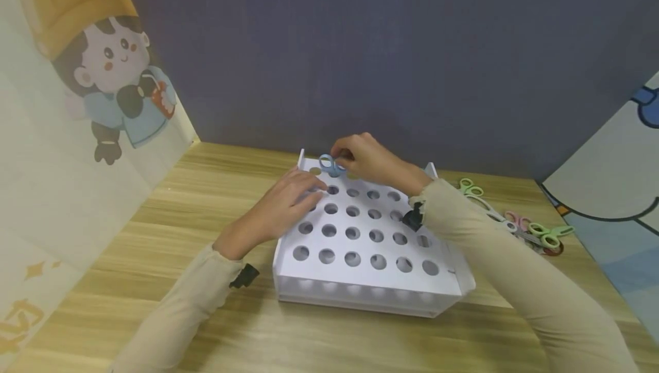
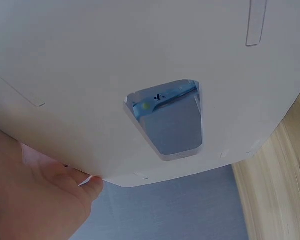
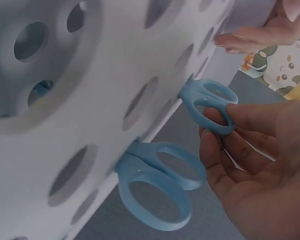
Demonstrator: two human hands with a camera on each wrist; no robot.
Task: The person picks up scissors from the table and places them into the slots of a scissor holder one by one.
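Note:
A white rack with rows of round holes stands on the table. My right hand pinches one handle loop of light-blue scissors between thumb and fingers, at the rack's back row. Their handles stick up from a hole; the lower part is hidden inside the rack. Beside them, a second pair of light-blue scissors sits in another hole, untouched. My left hand rests at the rack's left edge, fingers extended over the top. Through a side cutout in the left wrist view, a blue blade part shows inside.
Several loose scissors lie right of the rack, including a light-green pair, a pink pair and a green pair. A dark panel rises behind the wooden table. Cartoon-printed walls stand at both sides.

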